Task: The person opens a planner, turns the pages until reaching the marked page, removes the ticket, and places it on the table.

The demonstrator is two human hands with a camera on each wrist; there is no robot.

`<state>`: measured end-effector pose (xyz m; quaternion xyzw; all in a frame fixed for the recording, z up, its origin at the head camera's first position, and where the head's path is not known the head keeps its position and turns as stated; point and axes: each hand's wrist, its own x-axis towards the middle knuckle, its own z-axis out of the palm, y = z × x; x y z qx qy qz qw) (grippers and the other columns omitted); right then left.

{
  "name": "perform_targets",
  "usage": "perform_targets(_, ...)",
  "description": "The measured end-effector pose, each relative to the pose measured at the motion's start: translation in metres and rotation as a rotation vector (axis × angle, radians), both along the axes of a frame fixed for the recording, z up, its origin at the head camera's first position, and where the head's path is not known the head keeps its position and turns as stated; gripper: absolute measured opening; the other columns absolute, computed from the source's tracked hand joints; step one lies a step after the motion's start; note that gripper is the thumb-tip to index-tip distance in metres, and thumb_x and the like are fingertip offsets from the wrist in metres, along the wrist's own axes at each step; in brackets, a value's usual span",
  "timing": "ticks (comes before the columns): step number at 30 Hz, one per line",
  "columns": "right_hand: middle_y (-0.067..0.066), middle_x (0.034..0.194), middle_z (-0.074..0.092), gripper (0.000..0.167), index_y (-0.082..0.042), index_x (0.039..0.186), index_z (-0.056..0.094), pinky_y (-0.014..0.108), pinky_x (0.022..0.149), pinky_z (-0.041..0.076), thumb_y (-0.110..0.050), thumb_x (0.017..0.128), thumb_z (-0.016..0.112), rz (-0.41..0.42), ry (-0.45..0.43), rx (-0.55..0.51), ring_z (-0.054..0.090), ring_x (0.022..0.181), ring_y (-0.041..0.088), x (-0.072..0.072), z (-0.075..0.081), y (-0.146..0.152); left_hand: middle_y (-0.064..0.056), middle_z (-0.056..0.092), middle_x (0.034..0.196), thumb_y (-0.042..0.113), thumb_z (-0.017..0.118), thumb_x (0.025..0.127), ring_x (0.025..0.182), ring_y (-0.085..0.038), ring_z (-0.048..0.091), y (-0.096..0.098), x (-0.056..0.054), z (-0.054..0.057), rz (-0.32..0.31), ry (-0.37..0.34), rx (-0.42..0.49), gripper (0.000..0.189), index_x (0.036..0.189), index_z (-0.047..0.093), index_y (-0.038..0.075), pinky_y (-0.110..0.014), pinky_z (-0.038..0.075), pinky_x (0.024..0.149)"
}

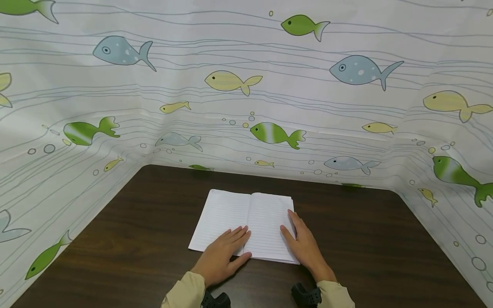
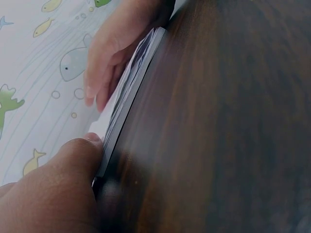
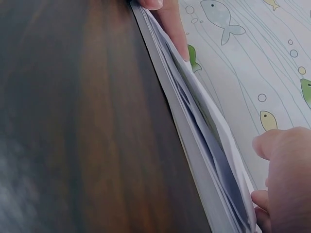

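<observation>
An open notebook (image 1: 265, 218) with lined, unwritten pages lies on the dark wooden table (image 1: 154, 214). My left hand (image 1: 223, 256) rests across the lower part of the left page and the centre fold, fingers extended, its thumb at the bottom edge. At the right page's outer edge is my right hand (image 1: 306, 246), its fingers reaching over the paper. Seen low in the right wrist view, the page edges (image 3: 194, 116) are slightly fanned, and the right hand (image 3: 291, 179) is beside them. What lies under the left palm is hidden.
A white sheet (image 1: 231, 51) printed with fish and wavy lines stands around the back and both sides of the table. Dark bands (image 1: 306, 295) are worn at both wrists, by the beige sleeves (image 1: 335, 295).
</observation>
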<state>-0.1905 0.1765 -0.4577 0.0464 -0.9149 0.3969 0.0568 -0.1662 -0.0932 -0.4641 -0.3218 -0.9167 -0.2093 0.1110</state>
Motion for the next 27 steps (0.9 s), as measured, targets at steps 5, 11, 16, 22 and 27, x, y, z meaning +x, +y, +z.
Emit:
perform_targets(5,0.022,0.167,0.025,0.071,-0.004,0.163,0.028,0.063,0.123,0.017,-0.034,0.106,0.058,0.016,0.015,0.022,0.019,0.153,0.048,-0.0012,0.0007,-0.0006,-0.005,0.051,0.156,0.05,0.053,0.106,0.146,-0.02,0.045,-0.0009,-0.0013,-0.0009,-0.001,0.0,0.008,0.06,0.15,0.056,0.009,-0.044,0.034,0.122)
perform_targets(11,0.023,0.167,0.025,0.071,0.001,0.162,0.027,0.062,0.124,0.017,-0.033,0.106,0.056,0.029,0.026,0.06,0.019,0.154,0.047,-0.0016,-0.0006,-0.0008,-0.005,0.052,0.155,0.051,0.054,0.106,0.145,-0.021,0.046,-0.0014,-0.0023,-0.0031,-0.005,0.019,0.013,0.06,0.149,0.057,0.009,-0.046,0.036,0.12)
perform_targets(16,0.023,0.166,0.025,0.069,0.004,0.16,0.028,0.061,0.124,0.016,-0.03,0.107,0.055,0.038,0.031,0.078,0.02,0.154,0.044,-0.0007,-0.003,-0.0009,-0.003,0.051,0.156,0.054,0.054,0.105,0.147,-0.02,0.044,-0.0012,-0.0019,-0.0039,0.002,-0.004,0.007,0.063,0.15,0.056,0.011,-0.044,0.034,0.122)
perform_targets(22,0.022,0.166,0.026,0.066,0.006,0.159,0.03,0.06,0.125,0.015,-0.028,0.108,0.054,0.054,0.035,0.091,0.021,0.155,0.041,0.0004,-0.0019,-0.0013,-0.002,0.051,0.156,0.057,0.06,0.1,0.145,-0.019,0.046,-0.0008,-0.0022,-0.002,-0.001,-0.054,0.057,0.07,0.154,0.052,0.012,-0.042,0.033,0.123)
perform_targets(27,0.023,0.165,0.028,0.064,0.007,0.158,0.032,0.059,0.126,0.013,-0.028,0.108,0.053,0.075,0.059,0.098,0.023,0.155,0.039,-0.0008,-0.0006,-0.0018,-0.006,0.053,0.155,0.056,0.064,0.098,0.141,-0.028,0.051,-0.0005,-0.0001,0.0005,0.027,-0.096,0.118,0.075,0.155,0.048,0.009,-0.047,0.039,0.119)
